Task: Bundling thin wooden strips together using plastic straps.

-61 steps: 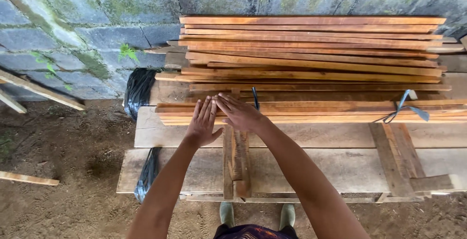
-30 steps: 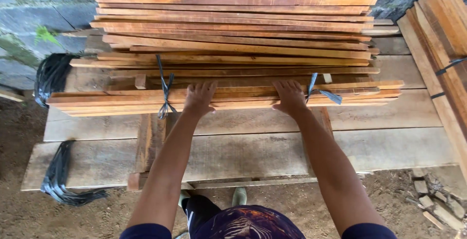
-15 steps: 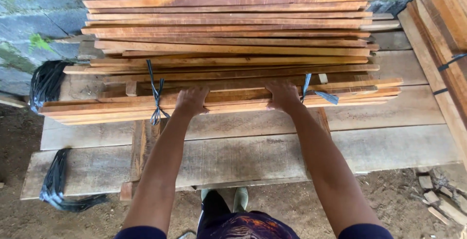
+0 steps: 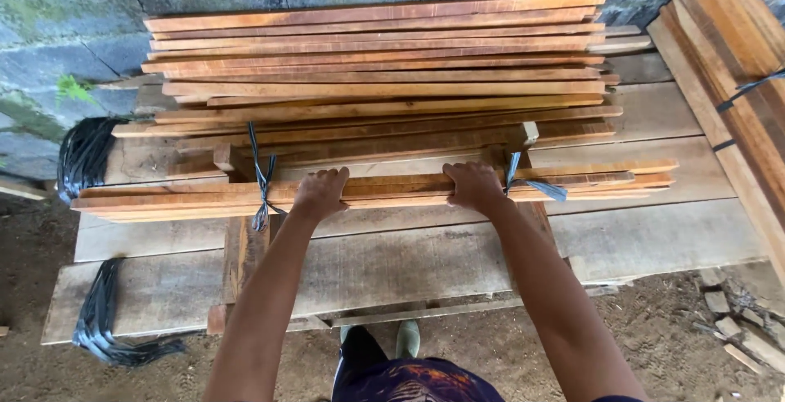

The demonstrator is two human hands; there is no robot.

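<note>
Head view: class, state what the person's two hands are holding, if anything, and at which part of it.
Both hands grip the tied bundle of wooden slats near its middle, between its two straps: the left hand beside the left strap, the right hand beside the right strap.

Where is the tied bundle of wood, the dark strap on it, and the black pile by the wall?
tied bundle of slats (image 4: 392, 190), head view, front edge between the hands.
dark strap (image 4: 260, 175), head view, knot at the bundle's left.
black strap pile (image 4: 84, 157), head view, its middle.

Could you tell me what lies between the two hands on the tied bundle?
In the head view, only bare orange-brown wooden slats of the strapped bundle lie between the left hand and right hand.
</note>
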